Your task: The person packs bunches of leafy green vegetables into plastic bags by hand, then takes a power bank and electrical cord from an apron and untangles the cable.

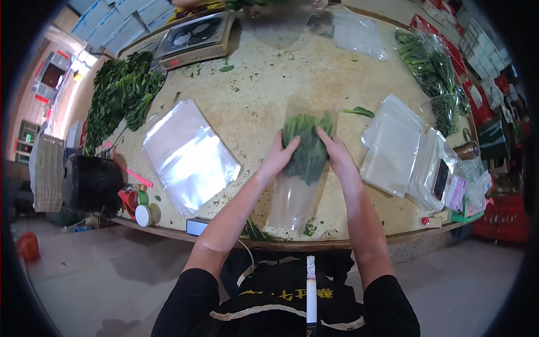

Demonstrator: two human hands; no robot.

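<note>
A clear plastic bag lies on the table in front of me, with a bunch of leafy greens inside its upper part. The stem ends point away from me, and the lower part of the bag is flat. My left hand grips the bunch from the left, thumb across the plastic. From the right side my right hand clasps the same bunch, its fingers partly hidden. Just beyond my right hand is a loose leaf.
Clear bags lie to the left, and more bags to the right. Loose greens and a scale stand at the far left; bagged greens at the far right. A black bin sits by the left edge.
</note>
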